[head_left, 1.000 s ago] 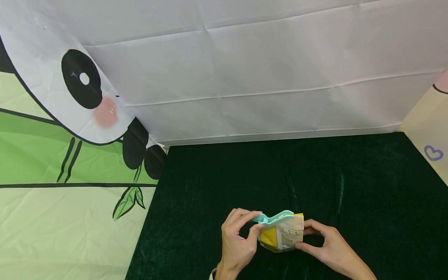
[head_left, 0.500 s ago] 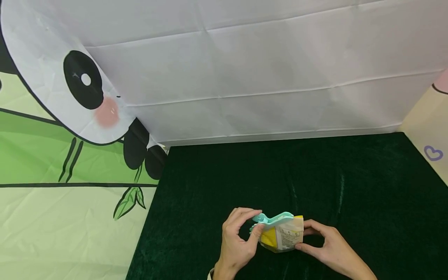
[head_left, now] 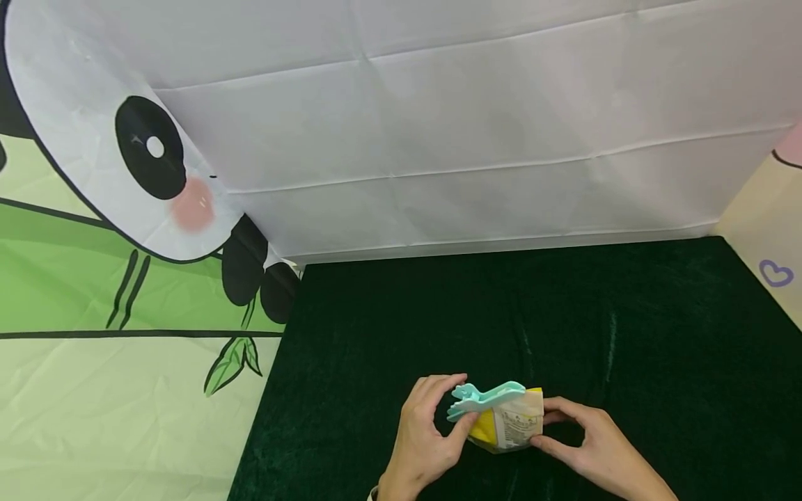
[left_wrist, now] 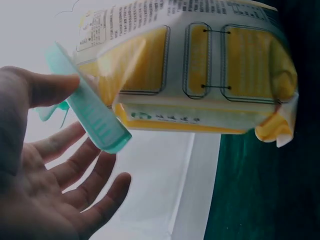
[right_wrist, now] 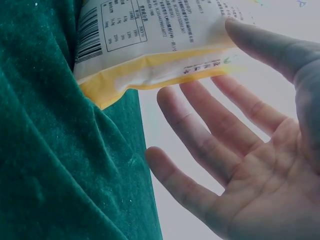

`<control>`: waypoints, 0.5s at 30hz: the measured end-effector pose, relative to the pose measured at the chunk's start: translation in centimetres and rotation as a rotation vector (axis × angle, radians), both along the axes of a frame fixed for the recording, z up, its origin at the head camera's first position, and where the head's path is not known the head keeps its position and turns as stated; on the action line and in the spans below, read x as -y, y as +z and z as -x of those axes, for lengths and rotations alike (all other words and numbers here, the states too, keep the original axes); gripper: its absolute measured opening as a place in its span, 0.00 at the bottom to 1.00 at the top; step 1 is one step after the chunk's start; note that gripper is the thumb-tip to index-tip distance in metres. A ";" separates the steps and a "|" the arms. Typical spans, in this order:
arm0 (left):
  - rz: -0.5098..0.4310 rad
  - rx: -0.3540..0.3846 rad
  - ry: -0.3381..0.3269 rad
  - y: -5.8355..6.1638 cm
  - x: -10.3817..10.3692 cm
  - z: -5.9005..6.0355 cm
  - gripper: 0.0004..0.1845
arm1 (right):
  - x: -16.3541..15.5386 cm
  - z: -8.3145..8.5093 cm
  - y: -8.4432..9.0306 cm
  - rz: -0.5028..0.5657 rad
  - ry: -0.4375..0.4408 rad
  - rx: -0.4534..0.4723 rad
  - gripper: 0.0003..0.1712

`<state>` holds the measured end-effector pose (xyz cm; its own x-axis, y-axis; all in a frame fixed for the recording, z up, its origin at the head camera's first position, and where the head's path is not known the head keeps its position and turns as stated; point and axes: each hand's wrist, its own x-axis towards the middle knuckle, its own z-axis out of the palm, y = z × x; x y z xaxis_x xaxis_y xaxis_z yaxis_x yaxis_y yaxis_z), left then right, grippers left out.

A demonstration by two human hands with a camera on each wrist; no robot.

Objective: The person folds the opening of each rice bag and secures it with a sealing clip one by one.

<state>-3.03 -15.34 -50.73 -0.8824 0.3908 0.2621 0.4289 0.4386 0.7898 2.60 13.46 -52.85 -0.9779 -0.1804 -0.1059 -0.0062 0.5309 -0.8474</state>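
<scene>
A mint-green bag clip sits across the top left of a yellow and white printed snack bag. My left hand is at the clip's left end, fingers spread apart. In the left wrist view its thumb lies against the clip, while the other fingers stay off the bag. On the bag's right side, my right hand pinches the edge between thumb and fingers. The right wrist view shows the thumb on the printed face of the bag, with fingertips at the yellow edge.
Dark green velvety cloth covers the table beneath the hands. A white sheet hangs behind it, a cartoon-printed cloth is at the left, and a cream panel with a purple heart stands at the right.
The left fingers have spread off the clip's handle ends, leaving more of its left end showing. The right hand and bag have hardly moved.
</scene>
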 end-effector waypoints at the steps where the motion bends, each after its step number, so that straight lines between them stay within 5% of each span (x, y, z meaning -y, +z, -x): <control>1: 0.024 -0.006 -0.007 -0.1 0.1 0.0 0.24 | 0.0 0.0 0.1 0.000 -0.002 -0.005 0.25; 10: 0.087 -0.055 0.035 -1.1 1.1 -0.1 0.23 | -0.8 -0.3 0.5 -0.066 -0.082 0.006 0.26; 15: 0.209 -0.048 0.061 -1.4 2.3 0.0 0.27 | -1.5 -0.8 0.6 -0.140 -0.154 -0.009 0.29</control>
<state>-3.01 -17.60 -52.08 -0.8946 0.3873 0.2231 0.4312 0.6168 0.6585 3.42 15.00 -52.26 -0.9938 -0.0132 -0.1106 0.0767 0.6385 -0.7657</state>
